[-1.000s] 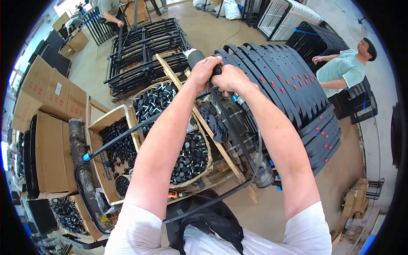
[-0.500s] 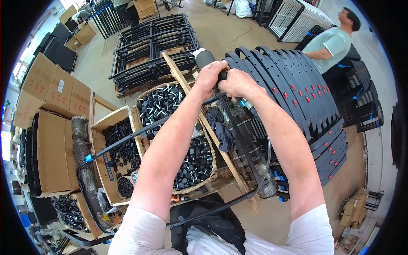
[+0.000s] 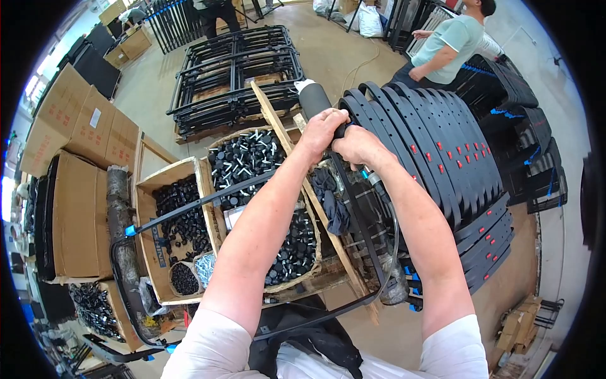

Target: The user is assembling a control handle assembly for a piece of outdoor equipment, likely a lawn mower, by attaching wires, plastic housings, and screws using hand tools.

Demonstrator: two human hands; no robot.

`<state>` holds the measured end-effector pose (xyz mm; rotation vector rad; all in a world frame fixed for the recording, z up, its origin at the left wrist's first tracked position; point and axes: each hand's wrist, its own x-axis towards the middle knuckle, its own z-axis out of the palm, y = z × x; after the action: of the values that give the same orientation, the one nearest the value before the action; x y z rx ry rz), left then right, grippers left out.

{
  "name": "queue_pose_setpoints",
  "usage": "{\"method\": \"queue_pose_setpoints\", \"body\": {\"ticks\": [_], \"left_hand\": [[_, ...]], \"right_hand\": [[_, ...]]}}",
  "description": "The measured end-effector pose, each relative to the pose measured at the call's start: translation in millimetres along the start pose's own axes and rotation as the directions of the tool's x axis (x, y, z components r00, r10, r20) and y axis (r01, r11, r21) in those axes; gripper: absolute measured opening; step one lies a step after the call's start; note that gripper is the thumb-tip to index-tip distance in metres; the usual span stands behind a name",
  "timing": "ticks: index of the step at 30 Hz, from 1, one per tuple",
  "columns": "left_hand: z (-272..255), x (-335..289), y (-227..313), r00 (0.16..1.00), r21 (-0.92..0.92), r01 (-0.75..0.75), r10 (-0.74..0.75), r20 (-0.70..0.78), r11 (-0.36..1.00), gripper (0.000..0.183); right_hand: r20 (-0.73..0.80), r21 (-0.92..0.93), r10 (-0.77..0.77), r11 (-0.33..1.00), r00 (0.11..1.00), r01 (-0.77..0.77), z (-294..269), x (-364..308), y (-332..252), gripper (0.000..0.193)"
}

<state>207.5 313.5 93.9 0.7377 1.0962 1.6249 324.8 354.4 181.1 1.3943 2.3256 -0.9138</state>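
Note:
Both my hands are together beyond the bins. My left hand (image 3: 323, 131) is closed round the lower end of a dark grey cylinder (image 3: 314, 100) with a whitish tip. Pressed beside it, my right hand (image 3: 362, 146) is closed too; a black part shows between the hands, but the fingers hide most of what it grips. Just below them is the corner of a bent black metal frame (image 3: 358, 218), which stretches left across the bins and back towards my waist. An air hose fitting (image 3: 372, 178) hangs under my right wrist.
Wooden bins hold black knobs with screws (image 3: 246, 158) and small black parts (image 3: 180, 208). Curved black panels with red pieces (image 3: 435, 139) stand stacked at right. Black frames (image 3: 233, 76) are piled ahead, cardboard boxes (image 3: 82, 126) at left. A person (image 3: 451, 47) is beyond the panels.
My view has shifted slightly, so the bins and panels sit a little differently. Both hands keep their closed hold. The person at the far right has moved left and farther off.

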Motion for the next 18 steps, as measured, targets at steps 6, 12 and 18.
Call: {"method": "queue_pose_setpoints", "body": {"ticks": [6,12,18], "left_hand": [[-10,-1,-13,0.999,0.015,0.033,-0.033,0.015,0.999,0.026],[-7,5,-7,0.997,-0.015,0.058,-0.058,0.054,0.998,0.027],[-3,2,0,0.999,-0.083,0.040,-0.037,0.037,0.996,0.026]], "right_hand": [[0.028,0.098,-0.029,0.995,0.999,0.026,8,21,9,0.030],[0.029,0.149,-0.051,0.988,0.998,0.046,6,32,17,0.029],[0.006,0.175,-0.027,0.984,1.000,0.026,6,25,9,0.029]]}}
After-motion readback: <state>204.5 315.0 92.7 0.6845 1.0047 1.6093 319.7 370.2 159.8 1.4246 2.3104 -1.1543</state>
